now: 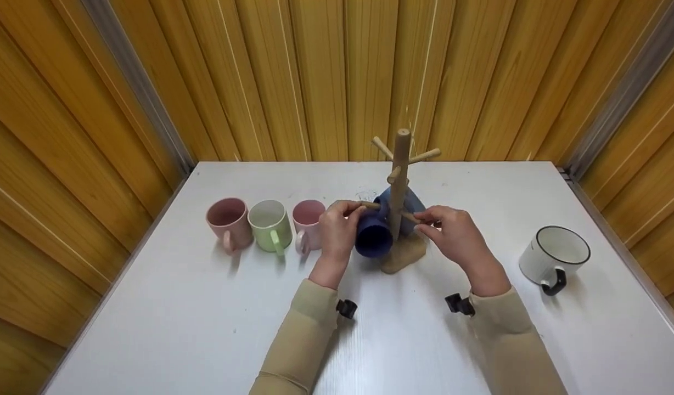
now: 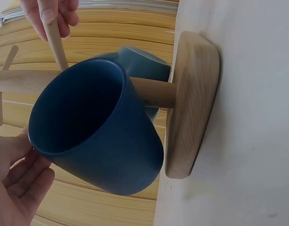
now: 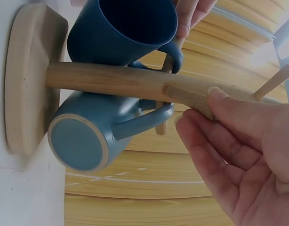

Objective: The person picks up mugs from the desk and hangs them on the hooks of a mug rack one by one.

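Sleeves (image 1: 301,329) nearest — left grip (image 1: 337,227) and right grip (image 1: 455,233) pinch pegs (image 1: 371,205) — dark blue mug (image 2: 121,155) hanging between the grips

Left hand (image 1: 338,230) pinches the left peg (image 1: 372,205) of a wooden stand (image 1: 401,164); right hand (image 1: 459,236) pinches the right peg (image 1: 411,218). Between hands: dark blue mug (image 1: 374,238), mouth facing the wearer; lighter blue mug (image 1: 415,204) behind the post (partly hidden). Left of left hand: dusty-pink mug (image 1: 239,220), green mug (image 1: 281,224), pale pink mug (image 1: 310,226), all upright. Well right of right hand: white mug (image 1: 543,263), black handle.
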Demonstrator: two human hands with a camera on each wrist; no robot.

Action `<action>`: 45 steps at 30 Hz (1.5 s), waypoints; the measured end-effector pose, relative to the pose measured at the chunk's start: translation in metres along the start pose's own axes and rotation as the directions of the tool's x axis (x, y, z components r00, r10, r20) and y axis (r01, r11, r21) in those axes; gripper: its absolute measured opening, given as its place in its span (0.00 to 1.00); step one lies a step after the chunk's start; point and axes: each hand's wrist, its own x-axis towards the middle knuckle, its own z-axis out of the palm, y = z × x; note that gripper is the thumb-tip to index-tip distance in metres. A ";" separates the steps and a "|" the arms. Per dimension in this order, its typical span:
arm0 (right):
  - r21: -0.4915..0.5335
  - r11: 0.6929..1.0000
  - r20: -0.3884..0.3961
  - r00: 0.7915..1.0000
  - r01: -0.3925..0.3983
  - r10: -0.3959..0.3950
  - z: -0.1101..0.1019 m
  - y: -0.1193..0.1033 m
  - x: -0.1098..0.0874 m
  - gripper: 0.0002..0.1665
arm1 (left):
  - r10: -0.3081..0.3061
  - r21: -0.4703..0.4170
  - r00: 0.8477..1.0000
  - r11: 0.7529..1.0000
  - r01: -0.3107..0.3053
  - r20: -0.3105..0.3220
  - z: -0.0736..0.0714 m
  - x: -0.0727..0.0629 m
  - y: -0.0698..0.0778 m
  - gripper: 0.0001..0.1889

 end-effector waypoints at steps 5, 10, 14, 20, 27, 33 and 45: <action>-0.011 0.999 -0.064 0.997 0.045 -0.046 0.006 -0.007 -0.001 0.11 | 0.008 0.007 0.995 1.000 -0.009 0.103 -0.001 0.002 0.000 0.11; -0.037 0.995 -0.131 0.986 0.096 -0.100 0.021 -0.015 -0.002 0.11 | -0.001 0.027 0.970 1.000 -0.006 0.242 -0.005 0.004 -0.002 0.17; -0.041 0.995 -0.180 0.978 0.096 -0.102 0.032 -0.019 -0.003 0.12 | 0.009 0.023 0.944 1.000 -0.017 0.329 -0.006 0.006 -0.006 0.20; -0.051 0.995 -0.208 0.974 0.081 -0.090 0.040 -0.025 -0.005 0.14 | 0.022 0.012 0.933 1.000 -0.028 0.360 -0.006 0.009 -0.011 0.21; -0.038 0.997 -0.194 0.978 0.071 -0.077 0.040 -0.024 -0.004 0.13 | 0.204 -0.012 0.954 0.978 -0.206 0.219 -0.006 0.002 0.000 0.19; 0.068 0.998 -0.066 0.998 0.012 -0.007 0.027 -0.020 -0.002 0.13 | 0.396 -0.211 0.882 0.913 -0.349 0.257 0.003 -0.008 0.013 0.15; 0.088 0.988 0.154 0.981 -0.131 0.116 -0.035 -0.003 -0.005 0.18 | 0.376 -0.200 0.887 0.922 -0.331 0.267 0.024 -0.023 0.006 0.14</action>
